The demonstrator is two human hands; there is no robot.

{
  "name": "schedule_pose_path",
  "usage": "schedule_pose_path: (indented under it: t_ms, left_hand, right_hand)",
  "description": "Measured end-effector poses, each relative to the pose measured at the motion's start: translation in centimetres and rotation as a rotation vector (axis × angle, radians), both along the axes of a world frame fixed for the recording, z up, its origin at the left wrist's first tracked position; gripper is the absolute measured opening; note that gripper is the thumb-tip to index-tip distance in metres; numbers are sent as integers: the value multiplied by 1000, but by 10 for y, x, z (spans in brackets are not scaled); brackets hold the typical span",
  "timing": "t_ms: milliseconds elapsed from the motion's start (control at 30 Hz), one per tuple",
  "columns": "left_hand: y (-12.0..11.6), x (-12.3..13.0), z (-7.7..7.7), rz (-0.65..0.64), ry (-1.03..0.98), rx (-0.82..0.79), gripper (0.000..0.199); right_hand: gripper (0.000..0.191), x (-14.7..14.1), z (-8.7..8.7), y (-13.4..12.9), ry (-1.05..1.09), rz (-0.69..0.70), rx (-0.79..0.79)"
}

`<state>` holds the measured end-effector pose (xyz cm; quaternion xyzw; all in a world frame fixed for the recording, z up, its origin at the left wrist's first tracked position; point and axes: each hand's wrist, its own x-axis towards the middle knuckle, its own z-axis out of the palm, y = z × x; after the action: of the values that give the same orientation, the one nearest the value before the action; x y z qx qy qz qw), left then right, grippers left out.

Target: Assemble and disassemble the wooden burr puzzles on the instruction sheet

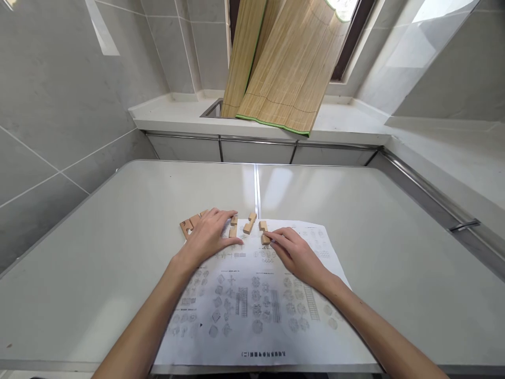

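My left hand [211, 232] rests on the paper sheet with thumb and fingers spread apart. A small notched wooden block [233, 226] lies in the gap between them, close to both; firm contact cannot be made out. My right hand [294, 250] has its fingertips closed on another notched wooden block [264, 225], at its nearer end. Between the hands a third notched block [250, 223] lies at a slant, untouched. Several more wooden pieces [188, 226] lie beyond my left hand, partly hidden by it.
Under both hands a large printed sheet [252, 337] with rows of puzzle-like diagrams covers the near middle of the white table [98, 263]. A seam [257, 189] divides the tabletop. Behind stands a white counter [177, 113] with a bamboo mat [284, 79] hanging over its edge.
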<state>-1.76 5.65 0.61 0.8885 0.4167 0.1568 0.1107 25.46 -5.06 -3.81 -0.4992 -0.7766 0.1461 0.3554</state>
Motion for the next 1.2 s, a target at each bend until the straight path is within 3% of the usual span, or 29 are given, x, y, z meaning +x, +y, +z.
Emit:
schedule_pose_path:
  t_ms: [233, 500, 600, 833, 1200]
  left_hand:
    - [18, 19, 11, -86, 96, -53, 78]
    - [30, 48, 25, -308, 176, -158, 91]
    - [32, 55, 25, -358, 196, -166, 85]
    - [40, 55, 20, -207, 167, -142, 71]
    - [54, 24, 42, 68, 356, -109, 69]
  right_hand:
    - [49, -4, -2, 2, -42, 18, 50]
    - [52, -2, -2, 6, -60, 55, 89]
    - [52, 0, -1, 6, -63, 56, 73]
    - [44, 2, -1, 7, -73, 44, 43]
    - [38, 3, 4, 4, -80, 37, -12]
